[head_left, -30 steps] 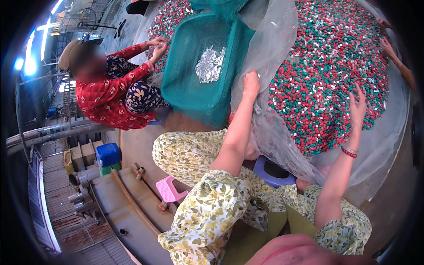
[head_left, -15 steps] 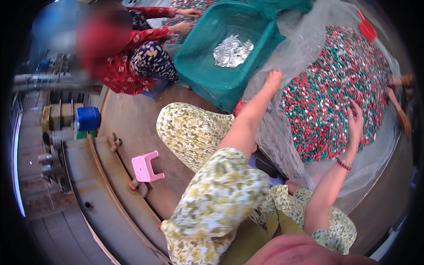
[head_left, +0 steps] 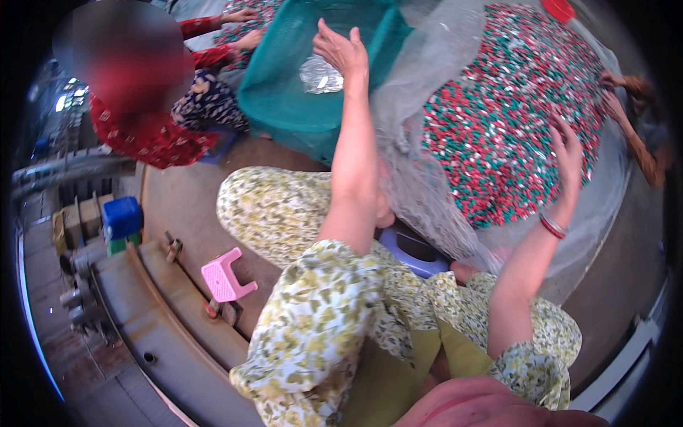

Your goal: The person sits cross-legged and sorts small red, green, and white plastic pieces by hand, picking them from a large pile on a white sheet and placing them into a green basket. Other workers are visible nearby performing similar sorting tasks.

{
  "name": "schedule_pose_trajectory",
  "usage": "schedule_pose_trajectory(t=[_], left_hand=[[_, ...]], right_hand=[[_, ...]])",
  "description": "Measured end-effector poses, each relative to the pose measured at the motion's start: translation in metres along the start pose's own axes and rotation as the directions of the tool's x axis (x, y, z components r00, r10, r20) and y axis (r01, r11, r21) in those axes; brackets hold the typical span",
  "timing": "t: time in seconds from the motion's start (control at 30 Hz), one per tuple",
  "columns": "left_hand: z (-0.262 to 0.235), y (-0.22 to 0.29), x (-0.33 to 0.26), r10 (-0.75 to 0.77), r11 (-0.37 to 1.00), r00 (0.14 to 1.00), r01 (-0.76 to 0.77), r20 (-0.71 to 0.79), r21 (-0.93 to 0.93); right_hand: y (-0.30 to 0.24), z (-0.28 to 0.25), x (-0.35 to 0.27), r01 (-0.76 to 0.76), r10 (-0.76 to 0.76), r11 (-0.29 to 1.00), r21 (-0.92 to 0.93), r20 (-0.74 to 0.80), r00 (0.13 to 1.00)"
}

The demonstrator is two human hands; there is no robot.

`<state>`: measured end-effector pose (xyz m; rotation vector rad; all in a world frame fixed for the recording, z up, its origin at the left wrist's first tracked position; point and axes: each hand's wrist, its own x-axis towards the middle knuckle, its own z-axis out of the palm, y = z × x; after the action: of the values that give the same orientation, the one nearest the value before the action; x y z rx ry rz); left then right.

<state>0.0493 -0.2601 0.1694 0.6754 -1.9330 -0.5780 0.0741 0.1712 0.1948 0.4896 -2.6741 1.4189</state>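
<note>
My left hand is held over a green tub lined with green netting, its fingers spread and nothing seen in them. Below it in the tub lies a small heap of shiny silver pieces, partly covered by the hand. Off to the right, my right hand hovers at or just above a broad pile of small red, green and silver pieces, perhaps wrapped sweets. Its fingers are apart and slightly curled. A red bracelet circles that wrist. The pile rests on a pale translucent mesh sheet.
A co-worker in red sits at the upper left, hands at another pile. Another person's hands touch my pile's right edge. A red scoop lies at its far side. A pink stool stands left, beside metal machinery.
My left hand has swung left from the mesh sheet's edge to above the green tub, its fingers now spread. My right hand stays over the pile. The whole view has shifted slightly.
</note>
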Motion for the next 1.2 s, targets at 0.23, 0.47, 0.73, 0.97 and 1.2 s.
schedule_pose_trajectory(t=[0.23,0.47,0.73,0.97,1.2], left_hand=[[0.067,0.082,-0.178,0.087,0.761,0.090,0.636,0.992,-0.125],[0.187,-0.026,-0.135,-0.216,0.272,-0.052,0.956,0.975,0.111],[0.193,0.004,-0.128,0.196,0.966,0.243,0.121,0.950,-0.230],[0.190,0.062,-0.195,0.448,0.891,0.457,-0.152,0.768,-0.429],[0.100,0.109,-0.203,0.326,0.879,0.439,0.187,0.837,-0.440]], right_hand=[[-0.027,0.034,0.013,-0.197,0.200,0.979,0.046,-0.075,0.977],[0.062,-0.039,-0.026,-0.461,0.477,0.878,0.132,-0.331,0.814],[0.223,-0.018,-0.105,-0.675,0.584,0.735,-0.059,-0.451,0.675],[0.187,0.046,-0.046,-0.544,0.457,0.826,-0.146,-0.392,0.799],[0.207,0.076,-0.040,-0.396,0.338,0.822,-0.410,-0.207,0.918]])
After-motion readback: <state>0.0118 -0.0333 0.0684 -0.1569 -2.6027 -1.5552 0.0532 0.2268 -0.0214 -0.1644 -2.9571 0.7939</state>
